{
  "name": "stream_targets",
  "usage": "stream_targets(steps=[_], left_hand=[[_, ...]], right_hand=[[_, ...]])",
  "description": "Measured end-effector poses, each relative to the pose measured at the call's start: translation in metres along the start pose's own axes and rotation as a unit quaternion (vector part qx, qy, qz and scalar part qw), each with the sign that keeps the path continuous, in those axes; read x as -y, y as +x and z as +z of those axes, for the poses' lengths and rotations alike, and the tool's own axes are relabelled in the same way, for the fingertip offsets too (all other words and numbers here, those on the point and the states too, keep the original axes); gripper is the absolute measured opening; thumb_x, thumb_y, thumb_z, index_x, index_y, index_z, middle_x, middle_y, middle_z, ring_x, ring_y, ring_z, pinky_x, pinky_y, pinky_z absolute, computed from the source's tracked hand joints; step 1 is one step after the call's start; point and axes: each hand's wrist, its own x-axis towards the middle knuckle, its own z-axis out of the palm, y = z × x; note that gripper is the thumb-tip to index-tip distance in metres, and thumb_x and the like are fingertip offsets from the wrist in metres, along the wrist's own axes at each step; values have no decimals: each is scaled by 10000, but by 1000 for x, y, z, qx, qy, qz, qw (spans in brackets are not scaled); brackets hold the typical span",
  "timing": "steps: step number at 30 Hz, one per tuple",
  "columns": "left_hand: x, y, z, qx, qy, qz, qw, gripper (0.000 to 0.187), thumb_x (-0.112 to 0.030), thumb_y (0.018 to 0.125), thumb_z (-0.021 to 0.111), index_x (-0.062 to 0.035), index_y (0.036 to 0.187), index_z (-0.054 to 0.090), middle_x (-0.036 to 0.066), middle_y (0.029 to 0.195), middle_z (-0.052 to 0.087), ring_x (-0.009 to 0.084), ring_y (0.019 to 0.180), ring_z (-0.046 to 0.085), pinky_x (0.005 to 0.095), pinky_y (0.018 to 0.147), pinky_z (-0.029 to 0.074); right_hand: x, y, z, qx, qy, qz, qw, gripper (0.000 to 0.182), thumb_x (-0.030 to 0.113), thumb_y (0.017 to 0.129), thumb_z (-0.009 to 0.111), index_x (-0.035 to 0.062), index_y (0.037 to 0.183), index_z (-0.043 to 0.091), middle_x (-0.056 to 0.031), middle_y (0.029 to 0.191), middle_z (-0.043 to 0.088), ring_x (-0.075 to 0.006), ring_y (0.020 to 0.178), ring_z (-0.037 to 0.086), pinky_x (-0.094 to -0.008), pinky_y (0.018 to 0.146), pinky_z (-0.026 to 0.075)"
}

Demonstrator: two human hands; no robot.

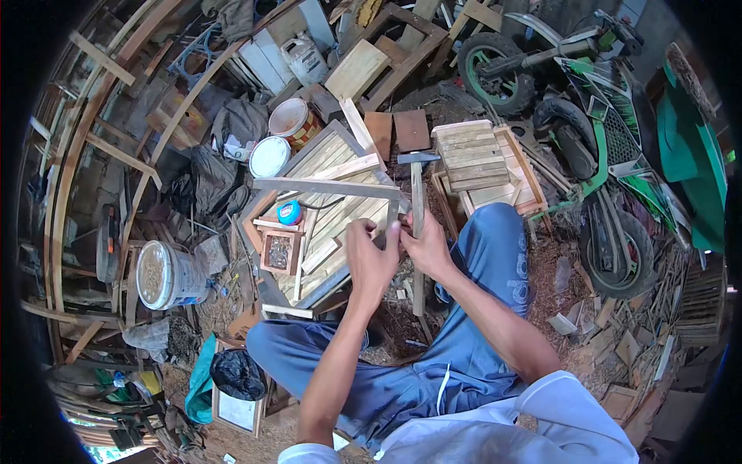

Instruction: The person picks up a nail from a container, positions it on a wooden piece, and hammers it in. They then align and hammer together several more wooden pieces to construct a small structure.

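Observation:
In the head view my right hand (429,249) is wrapped round the wooden handle of a hammer (418,193), which stands with its metal head pointing away from me. My left hand (371,259) is closed beside it, its fingertips at the end of a grey-edged wooden strip (328,186). Whether it pinches something small is hidden. Both hands are close together over the right edge of a slatted wooden board (340,220). On that board sit a small wooden box of nails (279,252) and a blue-and-red round item (289,213).
Stacked slatted wooden pieces (471,158) lie at the right. Two paint buckets (270,157) (292,122) stand behind the board, a larger white bucket (171,277) at the left. A green motorbike (603,139) fills the right side. Scrap wood (618,340) litters the floor.

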Motion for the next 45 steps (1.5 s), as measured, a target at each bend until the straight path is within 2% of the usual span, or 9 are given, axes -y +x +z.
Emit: stream_targets(steps=[5, 9, 12, 13, 16, 17, 30, 36, 45], left_hand=[[14, 21, 23, 49, -113, 12, 992, 381, -299, 923, 639, 79, 947, 605, 238, 815, 663, 354, 729, 639, 434, 711, 493], [17, 28, 26, 116, -52, -26, 992, 311, -221, 944, 582, 86, 990, 596, 300, 915, 626, 497, 886, 593, 522, 789, 462], [33, 32, 34, 93, 18, 63, 994, 286, -208, 930, 599, 69, 1003, 611, 267, 883, 633, 418, 839, 614, 486, 746, 475], [35, 32, 34, 86, 42, 88, 991, 267, -189, 921, 601, 59, 1019, 607, 257, 915, 625, 412, 877, 598, 487, 767, 473], [41, 31, 32, 78, 113, 138, 981, 237, -141, 893, 606, 30, 1057, 597, 228, 993, 595, 395, 971, 554, 484, 823, 467], [43, 34, 33, 86, 136, 140, 977, 236, -130, 883, 609, 21, 1063, 594, 220, 1006, 582, 390, 988, 541, 480, 837, 466], [73, 45, 65, 39, 188, 217, 957, 260, -97, 817, 617, 6, 1043, 541, 194, 1003, 535, 378, 965, 530, 467, 835, 469], [58, 41, 60, 24, 163, 164, 973, 192, -132, 834, 619, -12, 959, 536, 167, 971, 508, 340, 948, 528, 449, 806, 458], [57, 52, 71, -10, 172, 177, 969, 220, -160, 835, 653, -38, 997, 569, 158, 967, 509, 337, 923, 534, 440, 783, 443]], right_hand=[[2, -11, 4, -14, -34, -19, 999, 345, 138, 788, 733, -10, 1026, 532, -202, 882, 655, -375, 836, 672, -438, 722, 515], [14, -10, 2, -11, -102, -3, 995, 322, 134, 808, 724, -24, 986, 508, -198, 775, 649, -393, 769, 678, -456, 693, 530], [37, -16, -11, -3, 48, 216, 975, 281, 126, 858, 696, -37, 974, 499, -223, 782, 650, -407, 798, 678, -452, 698, 537], [45, -18, -19, -9, 27, 215, 976, 274, 190, 932, 622, -58, 982, 517, -270, 803, 648, -447, 833, 659, -479, 738, 527], [10, -12, -28, -36, -210, 91, 973, 325, 296, 994, 525, -29, 1006, 540, -194, 767, 650, -345, 732, 681, -455, 673, 511], [7, -12, -32, -15, -142, 127, 982, 402, 320, 980, 516, -77, 1021, 557, -342, 859, 627, -507, 899, 612, -542, 811, 471], [12, -15, -43, 31, -218, 34, 975, 338, 285, 997, 489, -51, 1016, 522, -348, 843, 614, -539, 864, 580, -588, 768, 451], [2, -18, -43, 49, -206, 70, 975, 368, 310, 1000, 486, -56, 1022, 523, -346, 868, 611, -538, 897, 577, -573, 778, 452], [-2, -17, -43, 40, -163, 77, 983, 364, 320, 1004, 483, -44, 1006, 506, -338, 837, 589, -541, 890, 560, -555, 739, 429]])
